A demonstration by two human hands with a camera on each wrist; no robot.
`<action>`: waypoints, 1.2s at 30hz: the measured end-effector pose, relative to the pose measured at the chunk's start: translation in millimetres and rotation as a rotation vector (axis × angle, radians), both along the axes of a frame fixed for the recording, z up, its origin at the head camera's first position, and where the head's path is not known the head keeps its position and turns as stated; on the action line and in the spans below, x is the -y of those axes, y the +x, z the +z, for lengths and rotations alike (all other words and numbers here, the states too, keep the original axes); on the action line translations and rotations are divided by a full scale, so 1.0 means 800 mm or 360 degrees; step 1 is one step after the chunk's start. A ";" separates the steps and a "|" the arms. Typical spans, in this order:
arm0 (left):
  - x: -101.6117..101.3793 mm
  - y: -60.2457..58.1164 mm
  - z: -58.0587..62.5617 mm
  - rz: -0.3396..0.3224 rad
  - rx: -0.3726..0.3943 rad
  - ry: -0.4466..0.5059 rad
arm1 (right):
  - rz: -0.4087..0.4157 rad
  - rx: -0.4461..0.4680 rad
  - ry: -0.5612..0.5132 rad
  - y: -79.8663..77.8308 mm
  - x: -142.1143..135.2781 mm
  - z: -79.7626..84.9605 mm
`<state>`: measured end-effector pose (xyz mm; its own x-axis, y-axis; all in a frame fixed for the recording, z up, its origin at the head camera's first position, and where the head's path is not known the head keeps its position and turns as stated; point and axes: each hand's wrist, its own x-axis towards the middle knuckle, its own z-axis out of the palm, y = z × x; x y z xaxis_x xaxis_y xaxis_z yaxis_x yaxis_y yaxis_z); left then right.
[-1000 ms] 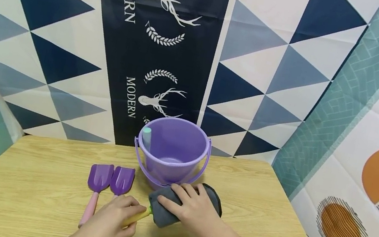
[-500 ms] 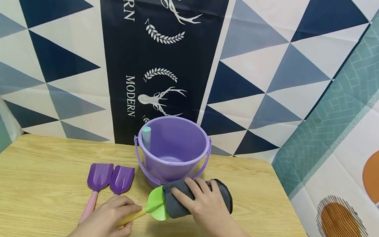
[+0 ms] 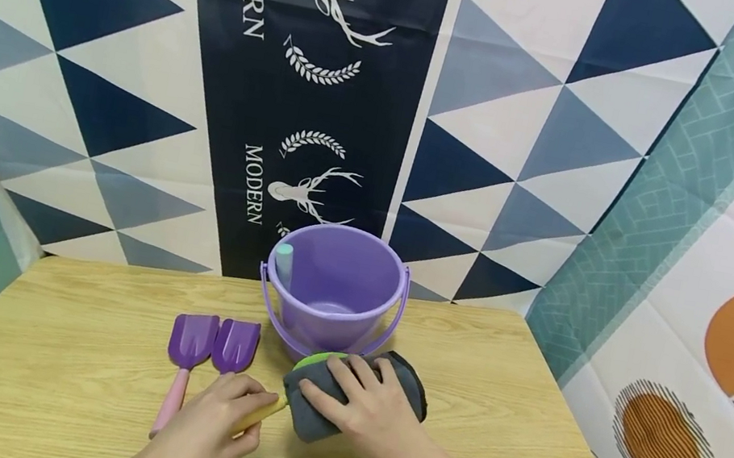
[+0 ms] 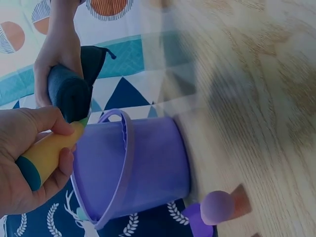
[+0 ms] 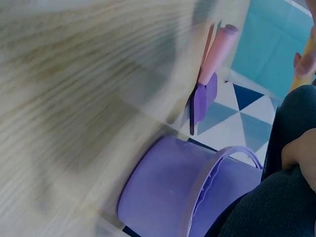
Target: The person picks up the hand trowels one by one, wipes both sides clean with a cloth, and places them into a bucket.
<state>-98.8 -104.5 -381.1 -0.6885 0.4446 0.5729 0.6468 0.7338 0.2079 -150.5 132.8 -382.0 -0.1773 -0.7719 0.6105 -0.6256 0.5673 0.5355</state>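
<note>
My left hand (image 3: 210,426) grips the yellow handle (image 3: 260,415) of a toy shovel, low over the table. Its green blade (image 3: 320,359) shows only along the upper edge. A dark grey cloth (image 3: 310,414) covers the rest, and my right hand (image 3: 370,418) holds that cloth over the blade. In the left wrist view the handle (image 4: 52,154) has a dark green end and lies between thumb and fingers. The right wrist view has the cloth (image 5: 261,212) filling its lower right, with part of my right hand (image 5: 302,153) on it.
Just behind the hands stands a purple bucket (image 3: 320,327), its handle hanging to the front. A light teal stick end (image 3: 284,259) leans inside. Two purple shovels, one left (image 3: 194,338) and one right (image 3: 236,347), lie on the wooden table (image 3: 57,355). Patterned cloth (image 3: 329,108) hangs behind.
My right hand slid the cloth rightward, baring much of the green blade, then moved back left so the cloth covers most of it again. My left hand stays nearly in place.
</note>
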 end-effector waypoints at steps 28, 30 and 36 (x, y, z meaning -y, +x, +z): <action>-0.006 0.005 0.004 -0.0027 -0.0019 -0.0031 | -0.0023 0.0020 -0.0146 -0.008 -0.007 0.008; -0.005 0.006 0.002 -0.0034 -0.0036 -0.0023 | -0.0057 0.0048 -0.0137 -0.007 -0.009 0.008; 0.003 0.006 -0.002 -0.0029 -0.0161 0.0011 | -0.0172 0.0121 -0.0132 -0.011 -0.025 0.008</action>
<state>-94.1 -106.6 -383.1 -0.6189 0.4521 0.6423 0.6779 0.7205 0.1461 -159.4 153.0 -375.8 -0.3052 -0.6932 0.6530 -0.5954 0.6740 0.4372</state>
